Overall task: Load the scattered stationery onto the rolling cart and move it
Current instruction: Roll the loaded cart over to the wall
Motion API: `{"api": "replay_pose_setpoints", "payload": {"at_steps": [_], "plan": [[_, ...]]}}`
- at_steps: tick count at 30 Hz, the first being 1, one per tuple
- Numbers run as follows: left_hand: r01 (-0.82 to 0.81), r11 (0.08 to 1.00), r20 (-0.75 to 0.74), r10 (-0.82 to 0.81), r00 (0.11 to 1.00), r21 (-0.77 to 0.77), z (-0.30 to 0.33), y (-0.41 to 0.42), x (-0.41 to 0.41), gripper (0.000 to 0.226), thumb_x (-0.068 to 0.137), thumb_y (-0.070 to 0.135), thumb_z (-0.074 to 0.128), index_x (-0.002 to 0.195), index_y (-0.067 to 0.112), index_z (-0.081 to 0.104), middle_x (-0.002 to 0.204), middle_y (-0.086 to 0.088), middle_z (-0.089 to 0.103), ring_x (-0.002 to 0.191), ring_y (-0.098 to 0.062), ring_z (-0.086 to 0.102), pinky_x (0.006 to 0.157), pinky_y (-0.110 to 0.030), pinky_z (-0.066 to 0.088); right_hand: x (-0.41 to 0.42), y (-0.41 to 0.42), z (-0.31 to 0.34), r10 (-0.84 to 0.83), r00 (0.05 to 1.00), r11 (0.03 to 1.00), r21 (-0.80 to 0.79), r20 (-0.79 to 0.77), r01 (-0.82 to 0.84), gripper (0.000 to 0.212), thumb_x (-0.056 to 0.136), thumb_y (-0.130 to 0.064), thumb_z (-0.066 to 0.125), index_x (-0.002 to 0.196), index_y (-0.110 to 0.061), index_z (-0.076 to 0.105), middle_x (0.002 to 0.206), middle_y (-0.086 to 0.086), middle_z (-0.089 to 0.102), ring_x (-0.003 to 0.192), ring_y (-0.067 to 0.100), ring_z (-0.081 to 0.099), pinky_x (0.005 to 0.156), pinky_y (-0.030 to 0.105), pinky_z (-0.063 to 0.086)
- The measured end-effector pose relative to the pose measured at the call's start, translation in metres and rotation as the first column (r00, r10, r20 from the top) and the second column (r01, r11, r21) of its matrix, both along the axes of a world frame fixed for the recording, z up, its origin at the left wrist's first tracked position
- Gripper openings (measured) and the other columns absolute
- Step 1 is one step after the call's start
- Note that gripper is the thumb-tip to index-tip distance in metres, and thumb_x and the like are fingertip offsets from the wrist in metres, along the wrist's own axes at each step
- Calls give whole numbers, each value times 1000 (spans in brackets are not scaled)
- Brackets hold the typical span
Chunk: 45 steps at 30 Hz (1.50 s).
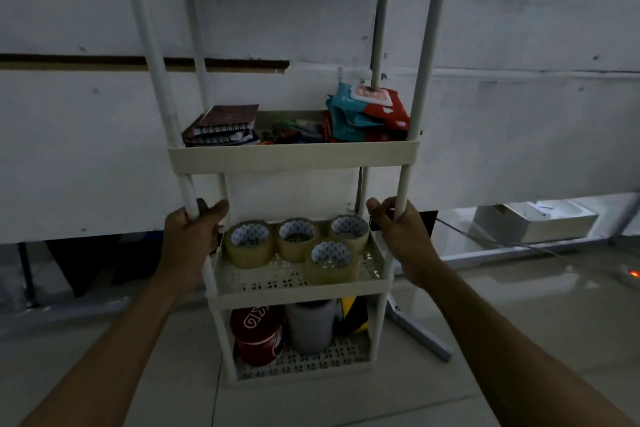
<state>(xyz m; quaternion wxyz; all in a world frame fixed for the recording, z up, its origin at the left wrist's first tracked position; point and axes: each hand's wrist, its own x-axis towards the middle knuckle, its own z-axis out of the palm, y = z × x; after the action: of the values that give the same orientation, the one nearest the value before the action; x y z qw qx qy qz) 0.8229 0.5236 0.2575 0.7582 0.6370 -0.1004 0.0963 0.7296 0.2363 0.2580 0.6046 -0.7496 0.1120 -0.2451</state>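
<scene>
Hands clasp the loaded rolling cart, left hand and right hand each curled round a near upright post above the tape rolls, so loading looks finished and an even, level push seems next.

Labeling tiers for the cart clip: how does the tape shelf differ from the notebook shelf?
The tape shelf sits lower, level with both hands; the notebook shelf sits above them. The tape shelf holds four like tape rolls, standing apart; the notebook shelf holds mixed things: stacked notebooks, small clutter, packets. Both are cream trays on the same posts.
</scene>
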Motion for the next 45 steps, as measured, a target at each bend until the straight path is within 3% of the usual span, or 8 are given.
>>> {"api": "replay_pose_setpoints", "payload": {"at_steps": [3, 9, 14, 22, 31, 39, 42, 45], "plan": [[81, 997, -85, -81, 993, -6, 5, 3, 8, 67, 87, -6, 55, 34, 27, 34, 34, 6, 30, 27, -8, 24, 37, -13, 19, 13, 0, 0, -29, 999, 990, 137, -35, 33, 42, 87, -43, 68, 63, -19, 44, 48, -11, 48, 45, 2, 46, 50, 20, 38], [261, 965, -170, -256, 952, 6, 13, 13, 8, 64, 80, -11, 48, 31, 25, 30, 31, 5, 24, 25, -10, 18, 37, -12, 16, 20, -5, -1, 17, 999, 976, 217, -44, -7, 40, 84, -6, 67, 52, -13, 43, 40, -2, 41, 37, 10, 41, 45, 23, 35], [-28, 998, -2, 28, 1000, 63, -5, 4, -2, 47, 84, -7, 61, 53, 14, 34, 39, 2, 32, 35, -13, 32, 39, -18, 30, 18, -4, -11, -58, 998, 981, 184, 17, 54, 32, 82, -14, 72, 60, -13, 48, 58, 11, 49, 52, 15, 48, 51, 28, 41], [-173, 958, -134, 207, 969, 230, -73, 0, -10, 47, 83, -2, 62, 53, 18, 31, 47, 1, 35, 43, -13, 34, 53, -25, 28, 10, 7, -72, -202, 975, 964, 159, -92, 215, 19, 84, -14, 69, 69, -13, 58, 66, 9, 58, 63, 20, 55, 61, 35, 47], [106, 989, -215, -82, 973, 104, -67, 11, 5, 61, 68, -27, 50, 45, 21, 20, 42, 5, 20, 34, -11, 18, 38, -16, 22, 15, -3, -62, -36, 996, 985, 164, -79, 48, 41, 78, 8, 57, 51, -17, 38, 50, 4, 33, 44, 14, 33, 43, 24, 29], [-90, 961, 53, 79, 995, 262, -87, 12, -8, 48, 87, 1, 64, 53, 23, 37, 44, 10, 40, 46, -12, 41, 55, -32, 39, 8, 8, -79, -219, 976, 975, -38, 15, 219, 37, 89, -41, 66, 75, -9, 54, 68, 5, 55, 61, 12, 52, 58, 32, 46], [-207, 919, 206, 143, 968, 334, -97, 9, -19, 27, 86, 24, 70, 80, 11, 47, 67, -1, 49, 61, -13, 51, 62, -35, 46, 11, 7, -89, -273, 962, 952, -134, 33, 275, 47, 82, -61, 65, 88, -16, 55, 91, 4, 56, 90, 20, 57, 79, 44, 52], [-208, 877, 236, 112, 965, 433, -128, 8, -31, 63, 72, 51, 73, 113, 17, 41, 108, -9, 49, 101, -24, 55, 83, -38, 51, -3, 17, -119, -224, 970, 967, -143, -93, 210, 90, 61, -70, 74, 127, -22, 37, 124, 3, 39, 120, 25, 42, 97, 51, 47]]}}
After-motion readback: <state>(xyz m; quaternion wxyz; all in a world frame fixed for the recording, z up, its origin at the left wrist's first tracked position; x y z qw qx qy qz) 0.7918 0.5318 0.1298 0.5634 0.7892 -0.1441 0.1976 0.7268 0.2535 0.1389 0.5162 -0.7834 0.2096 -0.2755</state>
